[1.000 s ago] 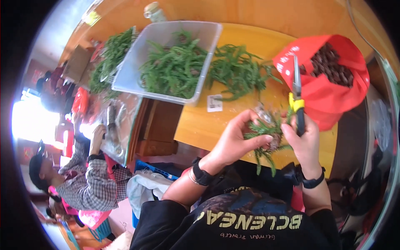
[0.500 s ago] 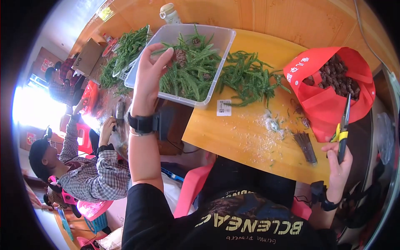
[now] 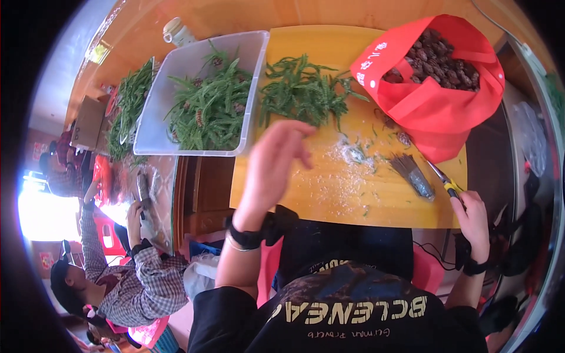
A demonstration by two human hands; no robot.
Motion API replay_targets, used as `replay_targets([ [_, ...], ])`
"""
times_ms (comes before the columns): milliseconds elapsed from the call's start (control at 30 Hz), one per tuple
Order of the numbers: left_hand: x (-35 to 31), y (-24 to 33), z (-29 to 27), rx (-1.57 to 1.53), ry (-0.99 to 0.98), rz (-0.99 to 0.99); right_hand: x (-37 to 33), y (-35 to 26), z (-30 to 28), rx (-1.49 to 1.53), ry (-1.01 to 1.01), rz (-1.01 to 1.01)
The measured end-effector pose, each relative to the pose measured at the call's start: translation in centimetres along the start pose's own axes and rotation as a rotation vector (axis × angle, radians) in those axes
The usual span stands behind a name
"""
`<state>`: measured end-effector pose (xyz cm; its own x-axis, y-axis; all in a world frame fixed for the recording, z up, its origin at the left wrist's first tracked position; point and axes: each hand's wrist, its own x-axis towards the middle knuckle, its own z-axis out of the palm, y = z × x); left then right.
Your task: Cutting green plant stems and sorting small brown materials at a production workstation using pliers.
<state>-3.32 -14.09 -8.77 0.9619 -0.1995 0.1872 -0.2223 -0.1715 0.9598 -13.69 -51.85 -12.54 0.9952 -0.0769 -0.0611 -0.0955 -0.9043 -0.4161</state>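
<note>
The left hand (image 3: 279,162) was raised over the desk (image 3: 282,206), blurred, its fingers loosely bent; nothing was seen grasped. The pliers (image 3: 452,187) were gripped at the handles by the right hand (image 3: 472,215), at the desk's near right edge; the nose was pointed away from the palm, presumably so the tips were left free. Sprigs (image 3: 306,97) were heaped just beyond the left hand; more were piled with cones in the tub (image 3: 255,94) to its left, probably for short reach. Beyond the right hand the red bag (image 3: 441,126) was set mouth open, likely for access to its cones (image 3: 438,62). A bundle (image 3: 419,182) was laid between the hands. The pliers looked slim-nosed, with yellow-and-black handles partly covered; jaw opening could not be told.
</note>
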Motion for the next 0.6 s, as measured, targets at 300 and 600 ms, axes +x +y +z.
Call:
replay_targets([
  [300,2.6,-6.5,7.6,0.469,-0.401,0.254,0.9,2.5,1.8,-0.125,-0.059,-0.160],
  [600,4.9,-8.2,14.1,0.660,-0.425,0.195,2.2,0.2,0.7,-0.081,-0.080,-0.150],
])
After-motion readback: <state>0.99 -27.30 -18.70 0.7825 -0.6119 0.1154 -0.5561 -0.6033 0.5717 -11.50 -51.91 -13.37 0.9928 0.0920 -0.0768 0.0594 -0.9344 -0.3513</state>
